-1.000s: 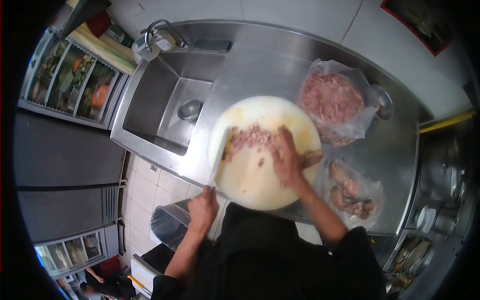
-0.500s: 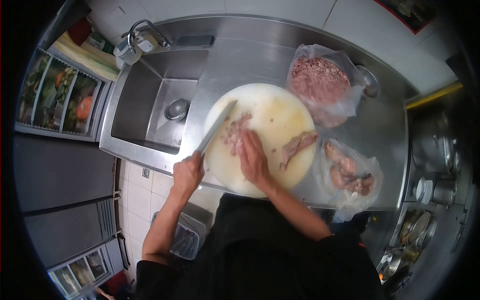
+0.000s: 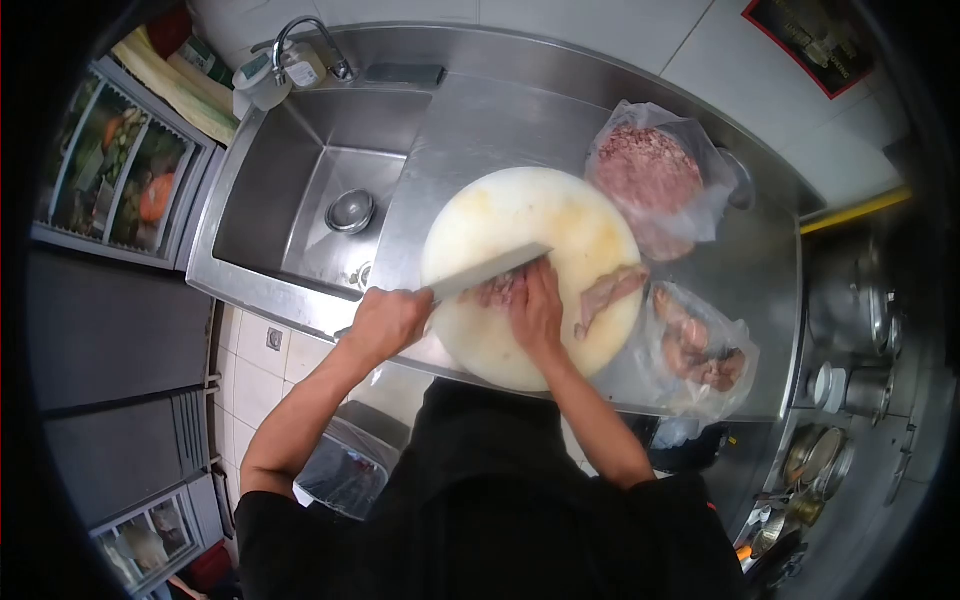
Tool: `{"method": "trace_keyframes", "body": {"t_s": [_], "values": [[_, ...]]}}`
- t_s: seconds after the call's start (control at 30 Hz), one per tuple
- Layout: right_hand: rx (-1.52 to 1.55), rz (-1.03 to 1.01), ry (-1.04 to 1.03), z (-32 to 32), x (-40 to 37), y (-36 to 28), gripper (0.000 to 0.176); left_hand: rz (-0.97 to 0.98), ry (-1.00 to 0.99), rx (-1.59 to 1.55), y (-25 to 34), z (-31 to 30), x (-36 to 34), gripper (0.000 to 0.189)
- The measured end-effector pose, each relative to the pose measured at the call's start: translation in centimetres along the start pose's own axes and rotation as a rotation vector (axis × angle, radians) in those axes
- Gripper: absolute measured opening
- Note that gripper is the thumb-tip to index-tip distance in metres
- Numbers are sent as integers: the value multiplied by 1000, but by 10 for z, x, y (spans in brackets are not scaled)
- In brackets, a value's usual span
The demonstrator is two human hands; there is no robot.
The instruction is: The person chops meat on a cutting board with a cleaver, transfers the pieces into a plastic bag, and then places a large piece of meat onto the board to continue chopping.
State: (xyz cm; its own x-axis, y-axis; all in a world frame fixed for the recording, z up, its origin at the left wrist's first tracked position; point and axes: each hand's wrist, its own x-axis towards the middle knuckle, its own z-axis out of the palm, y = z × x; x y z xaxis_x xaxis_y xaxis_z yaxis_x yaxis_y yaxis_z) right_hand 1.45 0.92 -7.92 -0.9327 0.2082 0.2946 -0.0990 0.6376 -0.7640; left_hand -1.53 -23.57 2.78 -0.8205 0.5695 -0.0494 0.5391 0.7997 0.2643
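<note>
A large knife (image 3: pixel 488 272) lies slanted across the round white cutting board (image 3: pixel 480 205), its tip pointing up and to the right. Its handle is in my left hand (image 3: pixel 388 322), fingers wrapped round it. Chopped pink meat (image 3: pixel 493 293) sits in a small heap just below the blade, partly covered. My right hand (image 3: pixel 537 312) rests against the right side of this heap, fingers stretched out and close to the knife's tip. To its right on the board is a longer uncut strip of meat (image 3: pixel 608 295).
A plastic bag of minced meat (image 3: pixel 650 172) stands behind the board at right. Another clear bag with meat pieces (image 3: pixel 697 350) lies near the counter's front edge. At left is a steel sink (image 3: pixel 270 215) with a tap (image 3: pixel 300 30). Below the counter stands a lined bin (image 3: pixel 345 470).
My left hand has swung the knife to the right and flatter, over the chopped meat. My right hand has shifted slightly right. The whole view has tilted a little.
</note>
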Motion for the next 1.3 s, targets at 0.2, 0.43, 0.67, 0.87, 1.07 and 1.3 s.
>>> {"method": "trace_keyframes", "body": {"t_s": [0.2,0.43,0.67,0.87,1.07,1.3], "values": [[-80,-136,-12,-20,37,6,44,-499,-62,-781,-18,-14,-37,35],[44,-167,-221,1,22,-1,44,-851,-71,-1310,-15,15,-87,37],[-71,-197,-82,8,15,-16,57,-904,-131,-1394,22,44,-94,38],[35,-107,-140,9,17,-22,64,-923,-126,-1382,58,60,-85,42],[154,-17,-89,20,3,-37,50,-899,-197,-1530,90,71,-78,40],[315,87,-44,20,1,-31,30,-942,-211,-1560,103,49,-67,33]]}}
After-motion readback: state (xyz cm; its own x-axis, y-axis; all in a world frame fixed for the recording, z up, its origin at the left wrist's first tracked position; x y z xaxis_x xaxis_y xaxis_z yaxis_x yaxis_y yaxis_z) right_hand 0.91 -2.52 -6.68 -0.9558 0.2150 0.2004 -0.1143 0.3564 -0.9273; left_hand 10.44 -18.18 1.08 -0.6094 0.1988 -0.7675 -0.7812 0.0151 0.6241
